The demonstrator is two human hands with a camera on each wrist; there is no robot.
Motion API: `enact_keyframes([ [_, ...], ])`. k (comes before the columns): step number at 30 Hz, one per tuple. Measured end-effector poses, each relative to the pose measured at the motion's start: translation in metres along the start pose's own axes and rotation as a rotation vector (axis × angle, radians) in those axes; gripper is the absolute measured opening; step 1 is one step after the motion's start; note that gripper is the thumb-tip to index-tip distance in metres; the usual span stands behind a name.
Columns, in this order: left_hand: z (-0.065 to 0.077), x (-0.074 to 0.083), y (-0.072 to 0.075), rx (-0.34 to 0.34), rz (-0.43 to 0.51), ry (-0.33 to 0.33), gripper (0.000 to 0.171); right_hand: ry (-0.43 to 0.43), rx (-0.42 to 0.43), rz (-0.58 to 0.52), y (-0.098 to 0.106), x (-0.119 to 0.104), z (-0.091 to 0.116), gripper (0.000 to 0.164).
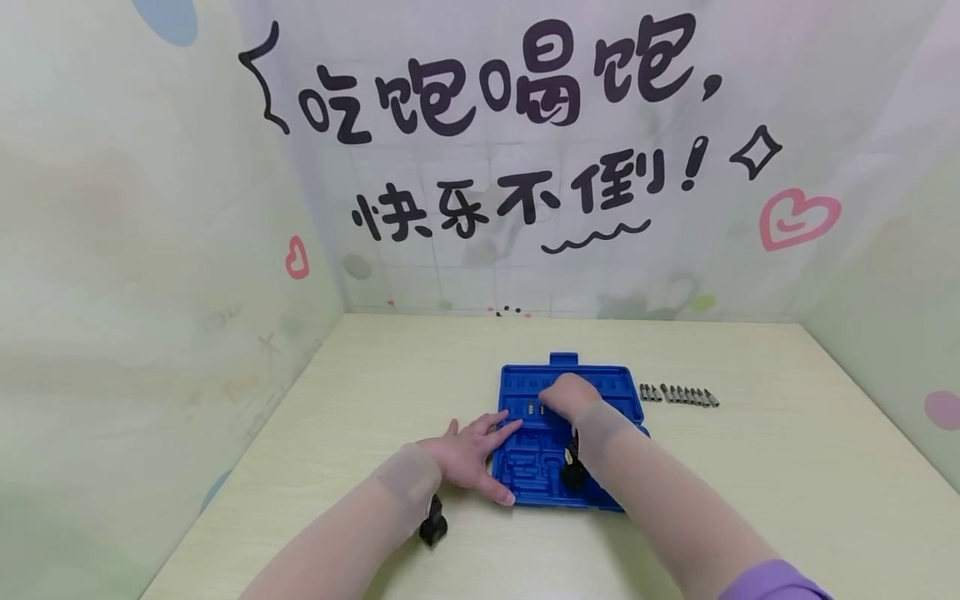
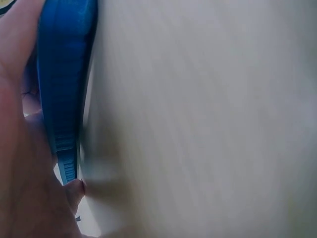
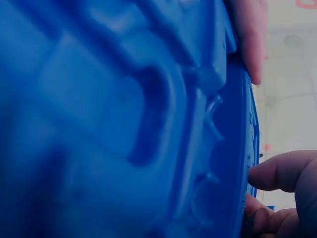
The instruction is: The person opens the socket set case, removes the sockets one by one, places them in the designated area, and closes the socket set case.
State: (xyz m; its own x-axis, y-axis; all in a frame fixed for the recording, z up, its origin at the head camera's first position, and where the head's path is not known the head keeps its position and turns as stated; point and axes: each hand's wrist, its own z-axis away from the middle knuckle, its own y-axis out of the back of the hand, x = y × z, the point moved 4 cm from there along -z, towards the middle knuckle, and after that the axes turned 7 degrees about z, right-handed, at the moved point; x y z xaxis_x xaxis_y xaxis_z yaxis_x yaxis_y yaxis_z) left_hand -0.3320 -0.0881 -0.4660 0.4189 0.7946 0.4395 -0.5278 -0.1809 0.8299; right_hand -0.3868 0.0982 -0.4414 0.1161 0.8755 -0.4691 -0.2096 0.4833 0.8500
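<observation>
An opened blue plastic case lies on the table, with moulded slots in both halves. My left hand rests spread against its left side, thumb at the near corner and fingertips over the edge; the case's ribbed side shows beside it in the left wrist view. Over the far half, my right hand has its fingers curled down, pinching a small metal screwdriver bit at the slots. Another bit stands just left of it. In the right wrist view, the case's near half hides most of the pinch.
Several loose bits lie in a row on the table right of the case, with a smaller group of bits beside them. A printed cloth wall closes off the table's far edge, and side walls stand left and right.
</observation>
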Motion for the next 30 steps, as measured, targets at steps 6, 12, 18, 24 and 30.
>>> enact_keyframes([
  [6, -0.001, 0.001, 0.001, 0.000, -0.007, -0.005, 0.111, -0.009, 0.009, 0.052, 0.002, -0.006, 0.000, 0.045],
  [12, -0.001, 0.001, 0.001, 0.000, -0.004, -0.003, 0.111, -0.056, -0.012, -0.098, -0.002, 0.000, -0.002, 0.052],
  [18, -0.001, 0.000, 0.001, 0.000, -0.007, -0.001, 0.111, -0.052, -0.042, -0.208, -0.006, 0.008, -0.013, 0.046],
  [24, 0.002, 0.000, 0.002, -0.001, -0.014, 0.003, 0.111, -0.017, -0.103, -0.293, -0.003, 0.007, -0.015, 0.026],
  [30, 0.001, 0.001, 0.001, -0.004, -0.017, 0.003, 0.111, 0.006, -0.145, -0.252, -0.003, 0.009, -0.015, 0.020],
])
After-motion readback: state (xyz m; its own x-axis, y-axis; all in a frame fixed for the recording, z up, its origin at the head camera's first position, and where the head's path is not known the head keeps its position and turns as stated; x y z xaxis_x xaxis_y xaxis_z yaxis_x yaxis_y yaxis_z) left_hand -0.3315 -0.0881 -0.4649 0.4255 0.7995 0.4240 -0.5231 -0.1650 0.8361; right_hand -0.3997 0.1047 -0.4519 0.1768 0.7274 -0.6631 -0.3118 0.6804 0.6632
